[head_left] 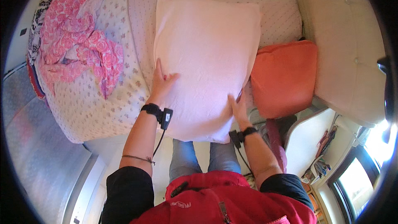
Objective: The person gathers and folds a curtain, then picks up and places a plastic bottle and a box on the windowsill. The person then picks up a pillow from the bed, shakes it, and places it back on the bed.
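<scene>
A pale pink pillow [205, 58] is in front of me, over the bed's edge, its near end close to my legs. My left hand [163, 82] grips its left side, with the thumb on top and the fingers along the edge. On the lower right side, my right hand [239, 108] holds the pillow with the thumb on top; its other fingers are partly hidden behind the edge. Both wrists wear black straps with small boxes and cables.
The bed's patterned mattress [275, 6] lies under and beyond the pillow. An orange cushion [284, 79] sits just to the right, by a beige padded panel [348, 45]. A crumpled pink rose-print cloth [74, 41] lies at left. A white board [309, 141] stands at lower right.
</scene>
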Demonstrator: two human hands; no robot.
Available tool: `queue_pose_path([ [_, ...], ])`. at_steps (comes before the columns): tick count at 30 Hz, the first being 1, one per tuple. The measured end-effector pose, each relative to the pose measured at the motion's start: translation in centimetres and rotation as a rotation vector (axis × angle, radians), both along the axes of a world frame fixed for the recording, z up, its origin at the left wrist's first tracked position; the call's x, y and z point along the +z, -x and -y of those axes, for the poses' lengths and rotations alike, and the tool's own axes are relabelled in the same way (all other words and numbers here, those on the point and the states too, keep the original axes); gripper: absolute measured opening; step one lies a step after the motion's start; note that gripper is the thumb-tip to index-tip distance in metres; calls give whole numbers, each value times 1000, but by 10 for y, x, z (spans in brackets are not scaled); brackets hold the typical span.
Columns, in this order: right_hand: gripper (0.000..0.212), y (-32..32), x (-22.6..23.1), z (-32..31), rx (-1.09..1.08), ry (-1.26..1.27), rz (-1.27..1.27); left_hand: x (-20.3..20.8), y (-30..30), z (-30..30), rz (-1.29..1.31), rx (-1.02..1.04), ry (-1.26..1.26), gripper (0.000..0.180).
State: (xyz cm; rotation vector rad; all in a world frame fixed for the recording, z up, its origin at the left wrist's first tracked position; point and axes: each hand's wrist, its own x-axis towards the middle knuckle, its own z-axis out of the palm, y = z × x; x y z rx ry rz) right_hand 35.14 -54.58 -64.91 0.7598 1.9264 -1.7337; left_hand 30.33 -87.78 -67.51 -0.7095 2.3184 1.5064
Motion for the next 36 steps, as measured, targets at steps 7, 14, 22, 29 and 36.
queue_pose_path([
  [7, 90, -43, -9, 0, 58, -8, 18, 18, -8, 18, 319, 274, -452, 45],
  [14, 68, -3, 97, -3, -38, -114, -188, 92, -10, -4, -4, 310, -578, 52],
  [22, 60, 169, 160, -58, 37, -181, -372, 152, 130, -27, -107, 228, -657, 78],
  [29, 53, 374, 137, -106, 103, -107, -275, 125, 305, -95, -247, 299, -813, 90],
  [36, 50, 503, 110, -132, 78, -124, -188, 52, 438, -128, -314, 115, -697, 87],
])
